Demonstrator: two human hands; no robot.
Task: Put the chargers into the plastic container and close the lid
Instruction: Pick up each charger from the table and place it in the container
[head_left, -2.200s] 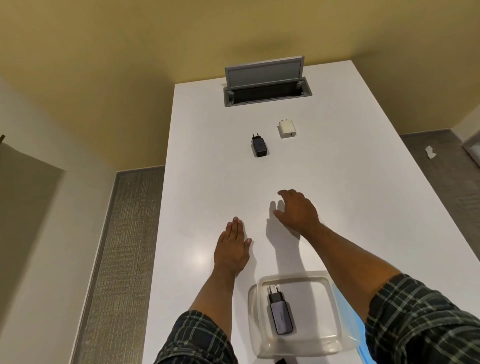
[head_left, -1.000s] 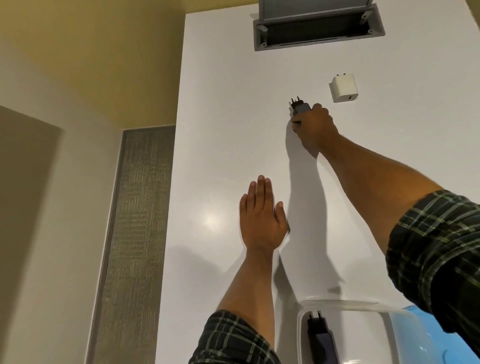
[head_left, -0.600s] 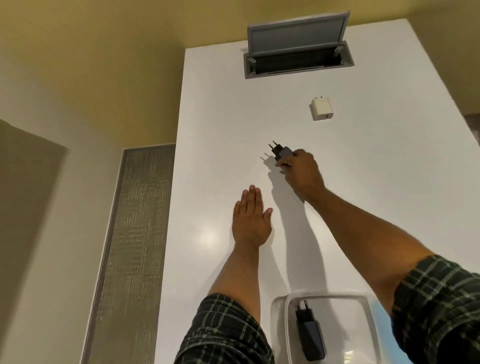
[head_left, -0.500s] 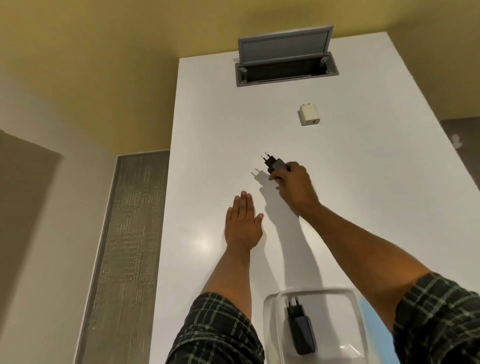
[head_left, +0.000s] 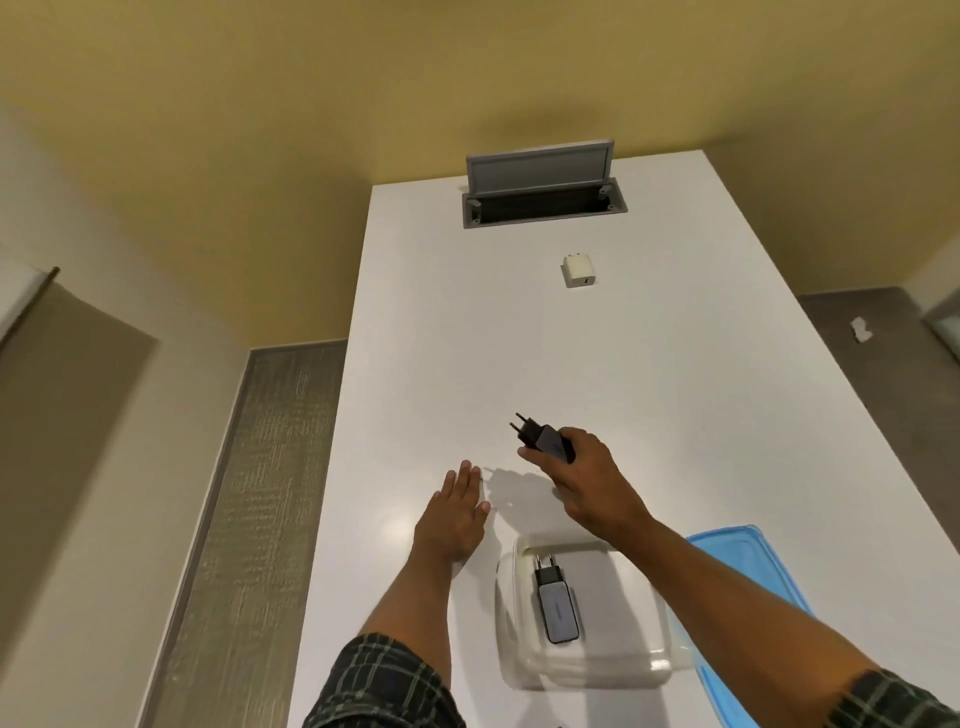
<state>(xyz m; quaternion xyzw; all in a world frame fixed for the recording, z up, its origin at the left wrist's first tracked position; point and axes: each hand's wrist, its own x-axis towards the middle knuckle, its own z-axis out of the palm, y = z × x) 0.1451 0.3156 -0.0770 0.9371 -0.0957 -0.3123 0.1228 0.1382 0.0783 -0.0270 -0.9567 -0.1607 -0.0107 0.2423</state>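
Note:
My right hand (head_left: 587, 480) is shut on a black charger (head_left: 540, 439), held above the white table (head_left: 675, 405) with its two prongs pointing up and left. Just below it, the clear plastic container (head_left: 618, 670) stands open at the near edge. A dark grey charger (head_left: 556, 603) lies inside it. The blue lid (head_left: 763, 582) rests beside the container on the right, partly hidden by my right forearm. A white charger (head_left: 578, 270) sits far up the table. My left hand (head_left: 454, 519) lies flat on the table, fingers apart, left of the container.
An open grey cable hatch (head_left: 543, 195) with its flap raised is set into the table's far end. Grey carpet (head_left: 260, 493) runs along the table's left edge. A small white scrap (head_left: 860, 330) lies on the floor at the right.
My right hand reached out, picked up the black charger from the table and has carried it back toward the container. My left hand stayed flat on the table.

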